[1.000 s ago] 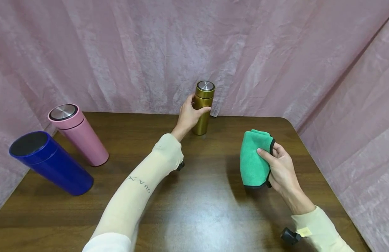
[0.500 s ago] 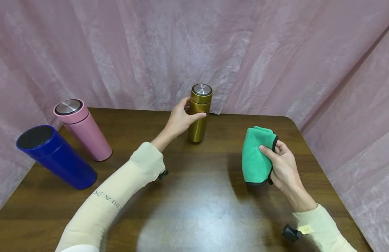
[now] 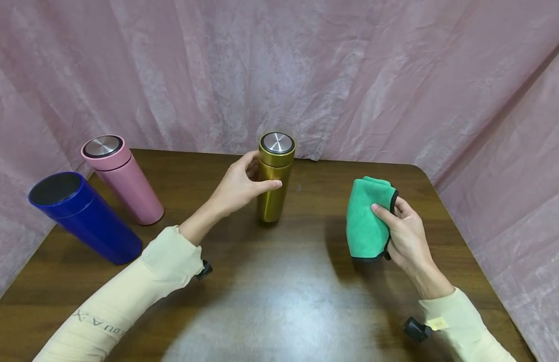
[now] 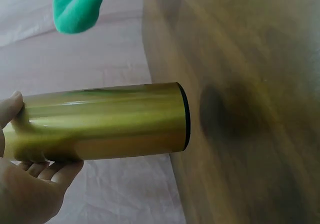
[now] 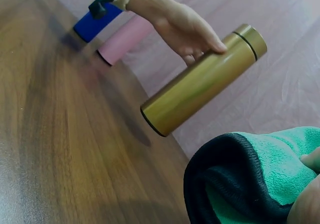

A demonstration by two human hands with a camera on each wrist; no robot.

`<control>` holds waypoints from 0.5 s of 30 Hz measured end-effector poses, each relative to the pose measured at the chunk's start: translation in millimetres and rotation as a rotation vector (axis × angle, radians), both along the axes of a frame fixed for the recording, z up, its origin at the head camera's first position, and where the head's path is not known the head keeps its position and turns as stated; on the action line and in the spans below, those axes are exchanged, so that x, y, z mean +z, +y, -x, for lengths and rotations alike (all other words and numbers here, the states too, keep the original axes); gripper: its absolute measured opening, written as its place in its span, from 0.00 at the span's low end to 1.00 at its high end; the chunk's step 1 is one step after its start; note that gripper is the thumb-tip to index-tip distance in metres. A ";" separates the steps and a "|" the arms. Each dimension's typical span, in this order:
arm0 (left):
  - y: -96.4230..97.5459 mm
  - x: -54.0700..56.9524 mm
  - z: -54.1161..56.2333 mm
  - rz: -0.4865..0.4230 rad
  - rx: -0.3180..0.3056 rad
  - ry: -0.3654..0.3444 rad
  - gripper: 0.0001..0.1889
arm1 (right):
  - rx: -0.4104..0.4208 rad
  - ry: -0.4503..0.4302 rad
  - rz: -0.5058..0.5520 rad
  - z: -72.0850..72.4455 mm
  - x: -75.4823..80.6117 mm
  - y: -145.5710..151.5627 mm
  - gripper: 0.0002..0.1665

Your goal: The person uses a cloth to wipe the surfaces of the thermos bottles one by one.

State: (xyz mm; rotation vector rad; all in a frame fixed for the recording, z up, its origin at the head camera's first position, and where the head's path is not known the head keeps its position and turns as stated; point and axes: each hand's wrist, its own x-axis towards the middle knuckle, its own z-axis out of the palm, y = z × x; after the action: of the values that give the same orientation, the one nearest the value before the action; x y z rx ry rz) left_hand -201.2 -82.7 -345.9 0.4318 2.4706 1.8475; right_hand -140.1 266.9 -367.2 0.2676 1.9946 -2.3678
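Note:
My left hand (image 3: 238,187) grips a gold thermos (image 3: 274,193) round its upper body, thumb across the front. The thermos is upright, its silver-topped lid on. Both wrist views show its black-edged base (image 4: 186,116) raised off the table, with a shadow below. On the right, my right hand (image 3: 408,236) pinches a folded green cloth (image 3: 367,221) with black edging, thumb on the near face. The cloth hangs to the right of the thermos, apart from it. In the right wrist view the folded cloth (image 5: 272,169) gapes at its black-edged end.
At the left of the wooden table (image 3: 261,301) stand a pink thermos (image 3: 130,186) with a silver lid top and a blue thermos (image 3: 91,221) with a dark top. Pink curtains (image 3: 216,75) hang behind the table and along its right side.
My left hand has brought the gold thermos from the table's back edge nearer and to the left. My right hand keeps the cloth almost where it was.

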 end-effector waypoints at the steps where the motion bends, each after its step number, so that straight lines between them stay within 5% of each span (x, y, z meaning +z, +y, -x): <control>1: -1.0 -0.3 -3.3 -0.006 -0.010 0.002 0.39 | 0.000 0.003 -0.001 0.0 -0.1 -0.3 0.28; 15: -10.1 -4.2 -50.9 0.032 -0.066 -0.016 0.38 | 0.035 0.010 0.011 -4.0 0.0 -2.3 0.29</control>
State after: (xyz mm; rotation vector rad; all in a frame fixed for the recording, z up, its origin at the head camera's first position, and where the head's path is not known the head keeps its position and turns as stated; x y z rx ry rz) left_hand -150.4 -92.8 -350.0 0.4897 2.4410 1.7770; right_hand -136.1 264.7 -367.2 0.2193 1.9728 -2.3637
